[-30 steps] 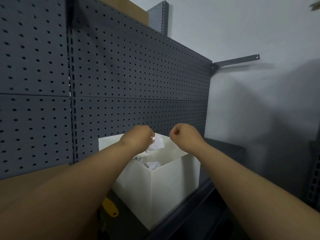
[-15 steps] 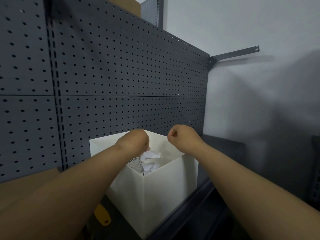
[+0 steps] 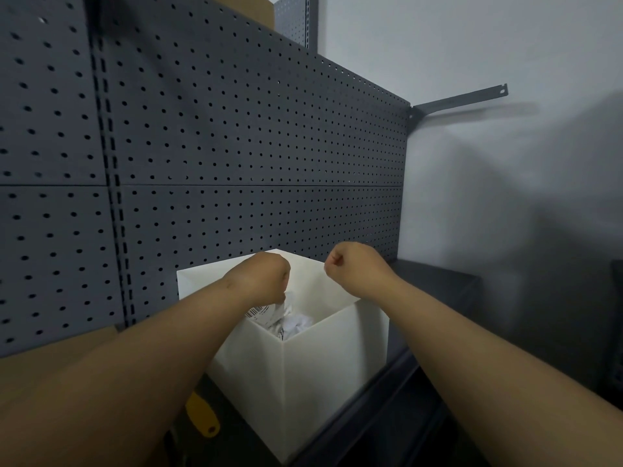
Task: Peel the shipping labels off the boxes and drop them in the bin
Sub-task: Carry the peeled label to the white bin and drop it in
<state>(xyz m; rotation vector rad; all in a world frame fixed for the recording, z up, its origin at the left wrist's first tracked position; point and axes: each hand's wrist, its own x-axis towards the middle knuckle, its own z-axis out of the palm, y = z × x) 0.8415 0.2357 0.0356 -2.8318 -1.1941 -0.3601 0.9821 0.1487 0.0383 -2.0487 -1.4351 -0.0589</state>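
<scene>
Two bare forearms reach over a white square bin set on a dark shelf against a grey pegboard. The left hand hangs curled over the bin's opening, its fingers pinching a piece of white label paper. Crumpled labels lie inside the bin, one showing a barcode. The right hand is closed in a fist above the bin's far rim. A yellow object lies low beside the bin, partly hidden by the left forearm.
</scene>
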